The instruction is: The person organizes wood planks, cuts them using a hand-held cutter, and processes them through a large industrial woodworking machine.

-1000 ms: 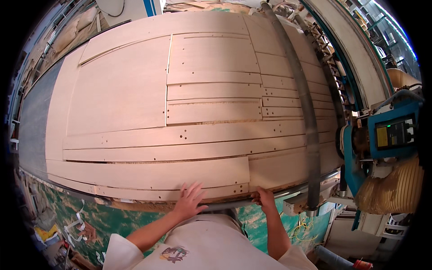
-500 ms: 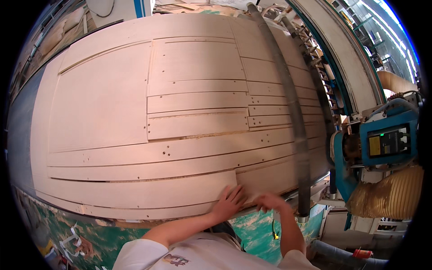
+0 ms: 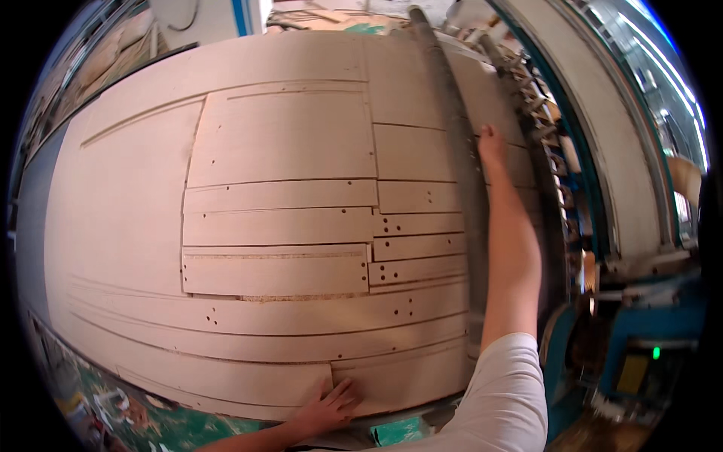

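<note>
My left hand (image 3: 327, 407) rests with fingers spread on the near edge of a large pale wood panel sheet (image 3: 280, 153), beside the end of a long cut strip (image 3: 263, 379). The sheet is cut into rectangular pieces and strips with small dark drilled holes. My right arm stretches far across the sheet. My right hand (image 3: 493, 148) is just right of a long dark roller bar (image 3: 457, 113), low over the sheet, its fingers curled in. Whether anything is in them I cannot make out.
On the right stands a machine gantry (image 3: 595, 128) with a row of fittings along its edge. A blue machine housing with a green light (image 3: 648, 331) sits at the lower right. A dark bed surface (image 3: 34, 233) borders the sheet on the left. Green flooring (image 3: 151, 422) lies below.
My right hand has gone from the near edge to far across the sheet, beyond the roller bar. My left hand stays by the strip's end. The whole view has shifted.
</note>
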A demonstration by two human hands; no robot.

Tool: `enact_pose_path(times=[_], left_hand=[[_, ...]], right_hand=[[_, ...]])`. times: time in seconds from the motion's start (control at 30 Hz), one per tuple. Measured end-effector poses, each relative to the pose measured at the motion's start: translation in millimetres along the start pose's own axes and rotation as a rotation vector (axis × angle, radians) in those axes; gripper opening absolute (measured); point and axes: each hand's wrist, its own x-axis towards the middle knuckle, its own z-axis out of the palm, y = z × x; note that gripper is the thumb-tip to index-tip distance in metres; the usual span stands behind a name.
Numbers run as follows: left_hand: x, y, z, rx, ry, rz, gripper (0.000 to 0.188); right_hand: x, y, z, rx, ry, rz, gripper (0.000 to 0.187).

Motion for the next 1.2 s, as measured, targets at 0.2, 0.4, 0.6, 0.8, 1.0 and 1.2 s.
enact_pose_path(times=[0.2, 0.4, 0.6, 0.8, 1.0, 1.2], left_hand=[[0, -3, -2, -0.367, -0.114, -0.08, 0.069], [10, -12, 17, 0.023, 0.02, 0.041, 0.071], [6, -9, -35, -0.022, -0.269, -0.014, 0.063], [7, -15, 23, -0.067, 0.076, 0.02, 0.06], [-4, -20, 0, -0.185, 0.196, 0.067, 0.073], [5, -26, 3, -0.097, 0.271, 0.068, 0.067]], right_hand=[[93, 75, 63, -0.018, -0.261, -0.082, 0.054], [179, 107, 74, 0.16, -0.34, 0.009, 0.06], [121, 80, 104, 0.181, -0.413, 0.01, 0.058], [99, 110, 79, 0.089, -0.321, -0.178, 0.058], [81, 78, 83, 0.025, -0.32, -0.254, 0.057], [105, 85, 56, -0.025, -0.33, -0.253, 0.056]])
